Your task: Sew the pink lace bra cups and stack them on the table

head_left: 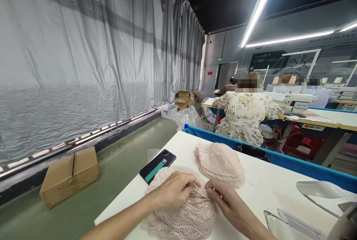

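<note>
A pale pink piece of eyelet lace fabric (184, 219) lies bunched on the white table (125, 202) in front of me. My left hand (178, 188) rests on its upper part, with thumb and fingers pinching the cloth. On the right side of the same piece, my right hand (221, 197) pinches its edge between thumb and fingertips. Just beyond my hands sits a second pile of pale pink fabric (219, 162), with reddish threads along its left edge. A black phone with a green stripe (158, 165) lies left of the lace, partly covered by it.
Sewing machine parts (295, 223) stand at the table's right. A blue cloth trough (295, 165) runs along its far edge. A cardboard box (71, 176) is on the floor at left. A person in a floral top (245, 115) sits ahead at another table.
</note>
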A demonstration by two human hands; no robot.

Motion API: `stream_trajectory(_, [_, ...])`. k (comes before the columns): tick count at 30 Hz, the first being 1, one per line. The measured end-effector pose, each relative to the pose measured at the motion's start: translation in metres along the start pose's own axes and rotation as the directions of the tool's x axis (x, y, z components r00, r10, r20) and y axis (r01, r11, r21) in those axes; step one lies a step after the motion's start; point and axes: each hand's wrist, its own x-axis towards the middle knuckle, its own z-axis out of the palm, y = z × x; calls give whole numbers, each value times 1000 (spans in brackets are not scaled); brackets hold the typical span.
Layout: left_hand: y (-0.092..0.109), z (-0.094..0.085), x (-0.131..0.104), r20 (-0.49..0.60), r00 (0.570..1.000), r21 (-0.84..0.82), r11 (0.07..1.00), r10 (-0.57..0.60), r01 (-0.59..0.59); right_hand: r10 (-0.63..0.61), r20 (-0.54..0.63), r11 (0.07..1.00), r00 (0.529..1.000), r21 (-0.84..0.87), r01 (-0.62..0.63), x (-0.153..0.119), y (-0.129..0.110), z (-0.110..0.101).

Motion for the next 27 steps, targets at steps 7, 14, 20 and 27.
stream_trajectory(7, [-3,4,9,-136,987,-48,995,-90,85,-152,-50,980,987,-139,144,-8,-10,1])
stream_trajectory(14, [-3,3,4,-97,986,-131,984,-136,123,-221,-90,958,971,-206,199,-9,-7,6])
stream_trajectory(20, [3,-4,0,-117,983,-192,975,-139,115,-278,-172,952,945,-182,246,10,-18,-5])
stream_trajectory(27, [56,-21,-53,-216,973,-396,903,84,-166,-386,-100,916,917,-159,368,-15,-96,-58])
